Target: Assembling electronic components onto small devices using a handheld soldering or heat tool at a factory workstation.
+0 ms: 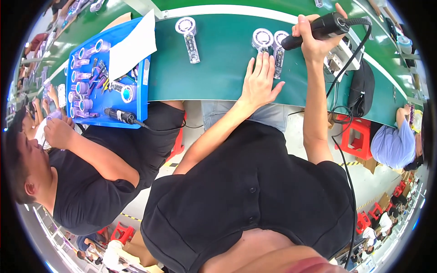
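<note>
My right hand (313, 42) is wrapped round a black corded electric screwdriver (325, 27), held tilted with its tip pointing left. That tip is close to a handheld fan half (281, 38) with a round grille and an open handle showing its inner parts; I cannot tell whether they touch. Flat on the green table lies my left hand (261, 81), fingers stretched out, its fingertips on the handle of a second fan half (262, 38) beside the first. A third fan half (185, 26) lies apart, further left, with its handle toward me.
At left a blue tray (144, 93) holds several fan parts, a white sheet (134, 45) and another black screwdriver (119, 115). A co-worker (104, 154) sits beside it. Right of my arm are a white metal fixture (337, 61), a black pouch (363, 88) and the hanging screwdriver cord (348, 173).
</note>
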The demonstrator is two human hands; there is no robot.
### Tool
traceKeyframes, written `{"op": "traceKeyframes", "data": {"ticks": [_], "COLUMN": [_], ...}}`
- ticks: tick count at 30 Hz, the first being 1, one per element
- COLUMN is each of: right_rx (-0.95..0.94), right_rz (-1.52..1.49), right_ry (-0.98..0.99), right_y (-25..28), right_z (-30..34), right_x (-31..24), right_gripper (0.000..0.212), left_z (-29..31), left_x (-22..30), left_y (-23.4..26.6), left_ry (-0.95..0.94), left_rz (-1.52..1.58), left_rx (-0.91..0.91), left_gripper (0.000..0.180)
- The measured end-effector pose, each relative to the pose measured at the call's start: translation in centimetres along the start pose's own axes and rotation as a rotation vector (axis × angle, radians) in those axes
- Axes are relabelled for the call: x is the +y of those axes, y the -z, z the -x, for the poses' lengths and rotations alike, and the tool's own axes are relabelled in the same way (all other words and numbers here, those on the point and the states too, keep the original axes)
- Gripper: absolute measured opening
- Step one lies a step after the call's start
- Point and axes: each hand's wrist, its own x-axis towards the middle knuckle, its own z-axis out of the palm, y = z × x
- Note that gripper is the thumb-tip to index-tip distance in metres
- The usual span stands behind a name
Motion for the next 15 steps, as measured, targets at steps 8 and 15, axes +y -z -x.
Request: {"op": "traceKeyframes", "data": {"ticks": [8, 15], "right_rx": [0.005, -0.022], "right_rz": [0.108, 0.165], "right_ry": [-0.064, 0.025], "right_y": [-0.9, -0.6], "right_z": [0.6, 1.3], "right_x": [0.7, 2.1], "right_gripper": [0.075, 0.062], "left_z": [0.3, -0.1], "left_x": [-0.3, -0.1], "left_y": [0.2, 0.1], "left_ry": [0.011, 0.000], "left_rz": [-0.019, -0.013], "left_rx": [-0.018, -0.021], "left_gripper": [0.073, 0.070]}}
